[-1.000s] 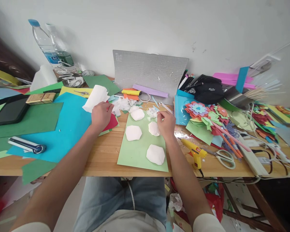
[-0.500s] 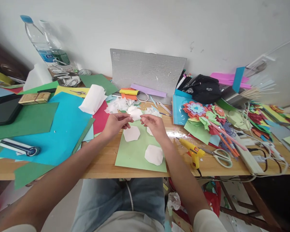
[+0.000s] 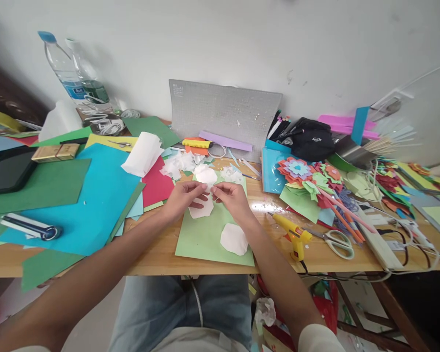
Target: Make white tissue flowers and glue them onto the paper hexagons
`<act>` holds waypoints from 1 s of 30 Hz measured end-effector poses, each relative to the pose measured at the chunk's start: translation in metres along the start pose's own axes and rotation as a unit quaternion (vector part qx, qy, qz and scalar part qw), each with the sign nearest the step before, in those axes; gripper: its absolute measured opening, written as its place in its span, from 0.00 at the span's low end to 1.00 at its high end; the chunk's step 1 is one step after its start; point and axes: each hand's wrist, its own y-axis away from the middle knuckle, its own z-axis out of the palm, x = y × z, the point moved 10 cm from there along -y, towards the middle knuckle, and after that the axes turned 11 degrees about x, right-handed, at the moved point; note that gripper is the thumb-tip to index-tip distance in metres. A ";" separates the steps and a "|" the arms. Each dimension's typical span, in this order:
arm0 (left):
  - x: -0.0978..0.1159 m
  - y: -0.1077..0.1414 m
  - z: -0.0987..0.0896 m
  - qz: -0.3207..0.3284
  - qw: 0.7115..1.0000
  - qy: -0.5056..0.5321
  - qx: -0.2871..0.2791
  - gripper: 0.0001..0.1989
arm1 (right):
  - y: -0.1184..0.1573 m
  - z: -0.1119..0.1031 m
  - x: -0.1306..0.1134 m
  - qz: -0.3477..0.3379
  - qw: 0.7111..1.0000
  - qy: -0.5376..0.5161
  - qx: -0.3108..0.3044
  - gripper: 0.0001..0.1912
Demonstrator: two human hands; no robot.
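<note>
Both my left hand [image 3: 187, 197] and my right hand [image 3: 230, 199] pinch the near edge of a thin white paper piece [image 3: 205, 175], their fingertips nearly meeting. Below them a light green sheet [image 3: 198, 239] lies on the wooden table. On that sheet, one white paper piece [image 3: 201, 210] is partly under my left fingers, and another [image 3: 234, 239] rests near the right edge. Crumpled white scraps [image 3: 179, 164] lie beyond my left hand, and more white scraps [image 3: 231, 174] lie beyond my right.
A yellow glue gun [image 3: 293, 234] and scissors [image 3: 335, 242] lie at the right, near paper flowers [image 3: 298, 167]. At the left are blue paper [image 3: 95, 195], a stapler [image 3: 31, 227] and a white tissue stack [image 3: 142, 154]. A grey mat [image 3: 225, 115] leans on the wall.
My hands have come closer together and slightly nearer to me, now at the near edge of the white piece. The whole view has shifted a little.
</note>
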 end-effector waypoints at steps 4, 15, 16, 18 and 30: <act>0.001 0.001 0.000 0.015 1.000 0.004 -0.005 0.19 | 0.001 0.003 -0.001 -0.008 1.000 0.012 -0.013 0.14; -0.002 -0.002 -0.007 -0.017 0.997 0.060 0.038 0.19 | 0.002 0.002 -0.006 -0.042 0.999 0.028 -0.013 0.13; -0.003 -0.003 -0.008 -0.021 0.997 0.067 0.041 0.19 | 0.002 0.001 -0.006 -0.041 0.999 0.026 -0.003 0.13; -0.004 -0.003 -0.009 -0.027 0.996 0.073 0.046 0.20 | 0.002 -0.003 -0.008 -0.050 0.998 0.032 0.016 0.13; -0.003 -0.001 -0.008 -0.008 0.997 0.063 0.048 0.21 | 0.009 -0.003 -0.023 -0.103 0.989 0.092 0.050 0.09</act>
